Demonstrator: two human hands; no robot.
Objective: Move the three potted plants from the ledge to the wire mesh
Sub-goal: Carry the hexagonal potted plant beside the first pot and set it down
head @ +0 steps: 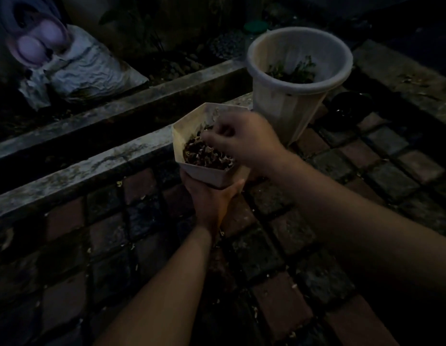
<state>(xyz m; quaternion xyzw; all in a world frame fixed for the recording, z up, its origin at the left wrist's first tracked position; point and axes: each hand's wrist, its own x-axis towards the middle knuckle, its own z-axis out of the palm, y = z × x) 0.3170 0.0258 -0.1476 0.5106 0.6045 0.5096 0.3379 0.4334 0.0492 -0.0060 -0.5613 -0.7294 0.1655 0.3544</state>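
Observation:
A small white hexagonal pot [189,136] filled with dry brown leaves is held up above the brick paving. My left hand [212,198] grips it from underneath, fingers wrapped around its base. My right hand [244,141] rests over the pot's rim with curled fingers in the dry leaves; whether it pinches any is unclear. A larger round white pot [291,106] with a small green plant stands on the concrete ledge [97,166] behind. No wire mesh is visible.
The scene is dark. Brick paving [279,245] covers the ground below my arms. A crumpled white bag [87,71] lies at the back left beyond a second concrete edge. A dark bowl-like object [349,106] sits right of the big pot.

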